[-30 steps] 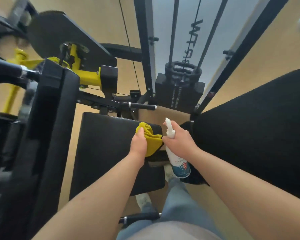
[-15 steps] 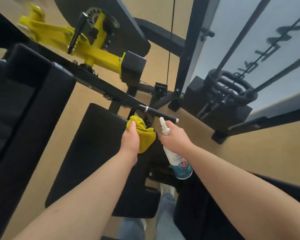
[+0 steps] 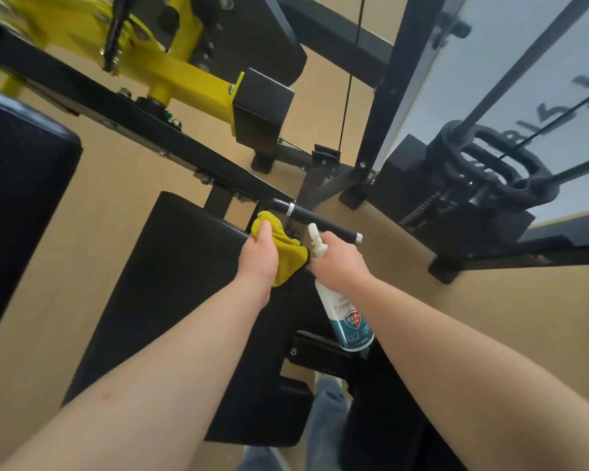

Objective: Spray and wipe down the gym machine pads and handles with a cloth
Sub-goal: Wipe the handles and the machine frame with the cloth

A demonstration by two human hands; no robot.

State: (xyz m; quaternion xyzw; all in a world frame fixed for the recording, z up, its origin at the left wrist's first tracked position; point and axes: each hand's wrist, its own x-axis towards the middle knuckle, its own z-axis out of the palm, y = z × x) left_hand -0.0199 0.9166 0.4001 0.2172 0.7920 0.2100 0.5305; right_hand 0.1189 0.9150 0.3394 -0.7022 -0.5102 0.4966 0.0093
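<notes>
Left hand point(image 3: 259, 258) grips crumpled yellow cloth point(image 3: 284, 246); right hand point(image 3: 340, 263) clasps white-and-teal spray bottle point(image 3: 349, 321).

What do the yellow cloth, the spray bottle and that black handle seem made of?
Yellow cloth: soft fabric, probably microfibre; it bunches and folds. Spray bottle: glossy white plastic, printed label. Handle: matte black grip, perhaps rubber, between shiny metal rings.

Tan floor point(image 3: 116, 215) — smooth, evenly lit

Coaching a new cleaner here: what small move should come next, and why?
Probably spray the handle: the right hand holds the spray bottle with its nozzle right beside it, and the left hand holds the yellow cloth close by, ready to wipe.
</notes>
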